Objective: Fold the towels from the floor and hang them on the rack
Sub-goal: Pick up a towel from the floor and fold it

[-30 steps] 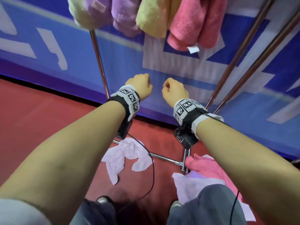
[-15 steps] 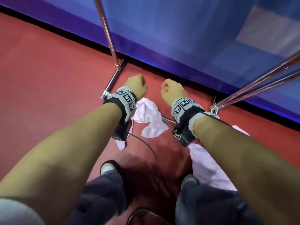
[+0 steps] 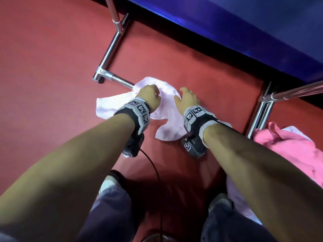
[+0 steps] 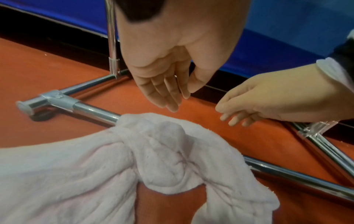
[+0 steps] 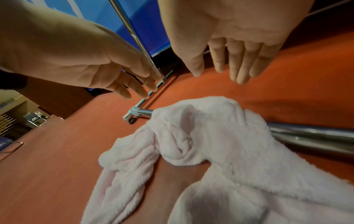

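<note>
A crumpled pale pink towel (image 3: 167, 130) lies on the red floor, draped over the chrome base bar of the rack (image 3: 120, 80). My left hand (image 3: 151, 96) hovers just above its far edge, fingers straight and pointing down, holding nothing. In the left wrist view the left hand (image 4: 180, 98) is clear of the towel (image 4: 162, 159). My right hand (image 3: 185, 96) hangs beside it over the towel's right side, fingers loosely spread and empty. From the right wrist, the right hand (image 5: 220, 75) is likewise above the towel (image 5: 210, 136).
A heap of bright pink and white towels (image 3: 288, 151) lies at the right by the rack's right leg (image 3: 260, 116). The rack's left upright (image 3: 114, 13) rises at the back. A blue wall panel (image 3: 227, 28) borders the floor. My feet and a black cable (image 3: 153, 165) are below.
Both hands have dropped from raised fists in front of the rack to just above the pale towel, and their fingers have opened. My view has tilted down to the floor.
</note>
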